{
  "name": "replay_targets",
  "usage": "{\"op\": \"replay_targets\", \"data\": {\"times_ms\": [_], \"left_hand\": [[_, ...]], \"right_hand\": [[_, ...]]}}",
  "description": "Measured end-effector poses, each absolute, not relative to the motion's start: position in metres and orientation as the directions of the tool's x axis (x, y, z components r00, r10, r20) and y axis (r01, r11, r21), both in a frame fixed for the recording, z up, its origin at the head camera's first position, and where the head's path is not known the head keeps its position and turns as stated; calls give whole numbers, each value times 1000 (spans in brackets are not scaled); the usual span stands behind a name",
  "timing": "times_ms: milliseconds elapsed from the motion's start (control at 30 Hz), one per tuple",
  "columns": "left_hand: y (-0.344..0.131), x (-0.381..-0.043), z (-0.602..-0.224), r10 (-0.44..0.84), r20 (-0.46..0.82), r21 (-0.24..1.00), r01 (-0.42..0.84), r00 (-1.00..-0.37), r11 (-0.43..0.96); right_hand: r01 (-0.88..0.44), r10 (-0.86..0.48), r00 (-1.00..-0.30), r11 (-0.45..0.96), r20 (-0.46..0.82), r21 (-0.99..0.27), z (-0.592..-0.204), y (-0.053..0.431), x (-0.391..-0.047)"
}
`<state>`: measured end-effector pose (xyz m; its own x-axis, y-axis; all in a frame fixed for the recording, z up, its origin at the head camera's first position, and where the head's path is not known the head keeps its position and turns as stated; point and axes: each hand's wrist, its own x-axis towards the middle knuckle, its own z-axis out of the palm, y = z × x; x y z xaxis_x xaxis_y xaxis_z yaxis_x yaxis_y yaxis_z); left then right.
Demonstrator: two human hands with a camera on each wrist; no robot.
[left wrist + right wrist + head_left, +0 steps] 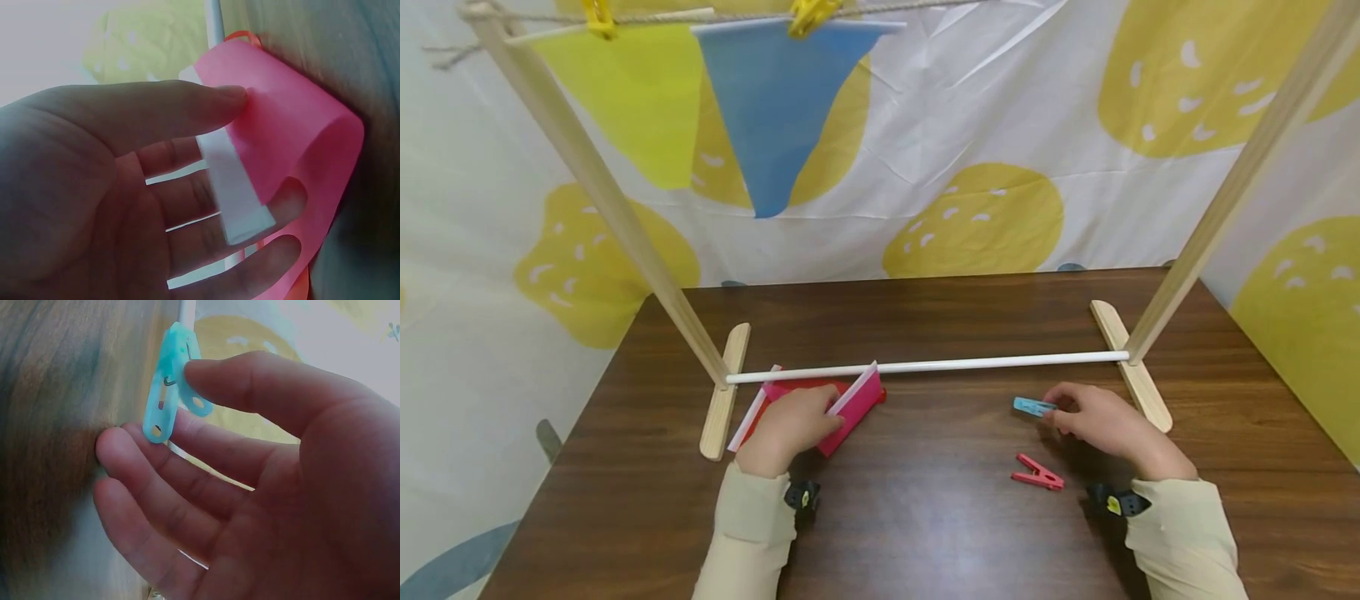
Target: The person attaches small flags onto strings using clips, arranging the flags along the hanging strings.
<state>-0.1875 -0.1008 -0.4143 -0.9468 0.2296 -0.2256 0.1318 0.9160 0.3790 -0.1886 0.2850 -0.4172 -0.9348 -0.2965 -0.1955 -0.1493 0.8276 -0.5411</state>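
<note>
Head view: left hand (pixel 797 418) pinches a pink flag (pixel 855 410), right hand (pixel 1096 422) pinches a blue clip (pixel 1032 407)

Only the head view shows both hands at once, and the flags hung high above the white bar (pixel 1000 363). Only the left wrist view shows how the left thumb presses on the pink flag by its white edge, with fingers behind it, and how the flag bends over in a curve. Only the right wrist view shows the wire spring and the holes in the legs of the blue clip, with the right thumb on one leg.

The pink flag is by the left end of the bar, on the near side. A red piece (pixel 882 397) peeks out from under it. The blue clip is near the right end of the bar, also on the near side. I can't tell if it touches the table (pixel 925 517).

Two flags hang far above the left part of the bar: one yellow flag (pixel 632 100) and one blue flag (pixel 786 108). Two yellow clips (pixel 814 13) hold them on one string (pixel 910 7). One red clip (pixel 1047 477) lies farther from the bar than the blue clip. Two wooden posts (pixel 602 192) rise at the bar's ends, each on one wooden foot (pixel 722 421). Each wrist has one black box (pixel 802 496) with a yellow patch, too small to read.
</note>
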Motion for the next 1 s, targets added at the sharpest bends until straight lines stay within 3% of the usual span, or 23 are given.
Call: {"op": "replay_targets", "data": {"times_ms": [300,533,1000], "left_hand": [[-107,-187,-413,231,-205,391,137,-951,910],[-108,-187,-412,251,-171,383,170,-953,908],[-110,-191,-416,301,-160,366,226,-940,903]], "right_hand": [[-184,-307,-941,818,-143,-545,-416,285,-189],[-145,-302,-942,763,-149,-630,-415,283,-190],[-251,-316,-948,814,-37,-525,-412,282,-186]]}}
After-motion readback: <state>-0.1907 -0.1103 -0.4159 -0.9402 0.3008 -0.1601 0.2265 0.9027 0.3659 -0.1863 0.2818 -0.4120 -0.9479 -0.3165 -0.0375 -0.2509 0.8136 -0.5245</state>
